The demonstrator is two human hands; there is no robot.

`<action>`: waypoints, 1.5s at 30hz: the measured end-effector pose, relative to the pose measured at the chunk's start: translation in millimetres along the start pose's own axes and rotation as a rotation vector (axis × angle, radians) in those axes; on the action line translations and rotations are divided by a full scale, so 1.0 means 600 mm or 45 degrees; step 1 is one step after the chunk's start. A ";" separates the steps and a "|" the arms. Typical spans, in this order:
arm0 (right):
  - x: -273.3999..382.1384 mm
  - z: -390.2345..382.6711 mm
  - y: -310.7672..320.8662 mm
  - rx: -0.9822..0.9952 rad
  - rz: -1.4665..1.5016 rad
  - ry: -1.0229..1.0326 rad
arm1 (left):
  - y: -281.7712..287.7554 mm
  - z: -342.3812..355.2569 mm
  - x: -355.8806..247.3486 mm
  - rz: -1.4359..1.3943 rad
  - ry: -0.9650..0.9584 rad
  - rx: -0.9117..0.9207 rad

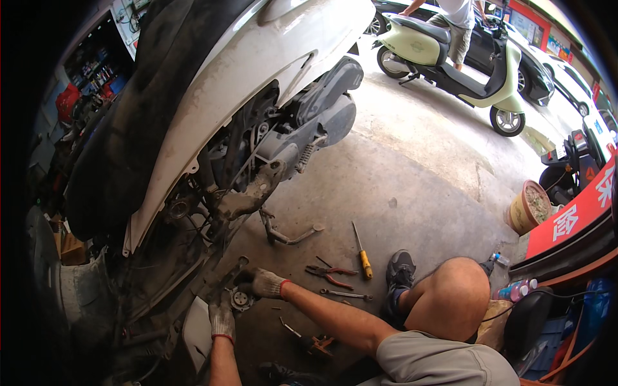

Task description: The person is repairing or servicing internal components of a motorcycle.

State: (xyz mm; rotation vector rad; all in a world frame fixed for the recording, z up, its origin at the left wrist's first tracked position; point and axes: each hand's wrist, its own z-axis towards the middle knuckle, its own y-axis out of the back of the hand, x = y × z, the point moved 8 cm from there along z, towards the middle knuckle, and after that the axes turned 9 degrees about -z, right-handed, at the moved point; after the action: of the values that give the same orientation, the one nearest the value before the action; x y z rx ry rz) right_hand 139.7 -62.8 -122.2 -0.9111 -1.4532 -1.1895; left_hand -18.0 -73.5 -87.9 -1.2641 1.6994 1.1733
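Observation:
Both my hands wear pale work gloves with red cuffs and dark, dirty fingers. They meet low beside the scooter, around a round metal part (241,300) with holes in its face. My left hand (222,316) comes from below, closed against the part's left side. Just above it, my right hand (262,283) reaches in from the right with curled fingers; what they grip is hidden. Beyond the fingers, a metal piece with a ring-shaped end (243,261) sticks up. The white scooter (212,83) stands over them, its dark engine (309,116) exposed.
On the floor right of my hands lie red-handled pliers (331,275), a yellow-handled screwdriver (365,262), a wrench (346,294) and an orange-and-black tool (320,346). A stand leg (290,235) juts from the scooter. A pale green scooter (450,61) and a person (458,29) are farther off.

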 end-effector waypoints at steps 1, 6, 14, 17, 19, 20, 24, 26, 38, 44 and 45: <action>-0.002 0.000 0.000 0.000 0.001 0.000 | -0.002 -0.001 -0.002 0.004 0.012 -0.009; 0.004 -0.001 0.002 -0.015 -0.033 0.041 | -0.001 -0.004 -0.001 0.023 0.028 -0.021; 0.008 -0.003 0.003 -0.033 -0.010 0.044 | 0.003 0.001 0.004 0.034 0.050 -0.016; 0.003 -0.001 0.004 -0.040 -0.053 0.065 | 0.001 0.004 0.006 0.016 0.019 -0.010; 0.010 -0.001 0.002 -0.041 -0.071 0.087 | 0.003 0.006 0.006 -0.014 -0.023 -0.006; 0.009 -0.001 0.001 -0.033 -0.056 0.064 | 0.005 0.005 0.005 -0.013 -0.023 -0.008; 0.003 0.000 -0.001 -0.010 -0.046 0.031 | -0.004 0.000 0.001 -0.037 0.031 0.003; 0.003 0.000 -0.001 -0.015 -0.048 0.032 | -0.004 -0.001 0.001 -0.043 0.031 -0.004; 0.001 0.000 -0.002 -0.006 0.020 -0.015 | 0.001 -0.004 0.000 0.021 0.051 -0.038; -0.005 0.000 -0.003 0.005 0.047 -0.053 | -0.001 0.001 0.006 -0.027 0.052 -0.033; -0.006 0.000 -0.004 -0.004 0.051 -0.062 | 0.000 0.006 0.006 -0.049 -0.006 -0.017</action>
State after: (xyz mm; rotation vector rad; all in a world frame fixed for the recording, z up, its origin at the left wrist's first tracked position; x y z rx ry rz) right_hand 138.4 -63.4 -126.1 -0.9726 -1.4654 -1.1477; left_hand -19.1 -71.2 -92.7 -1.2952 1.6589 1.1663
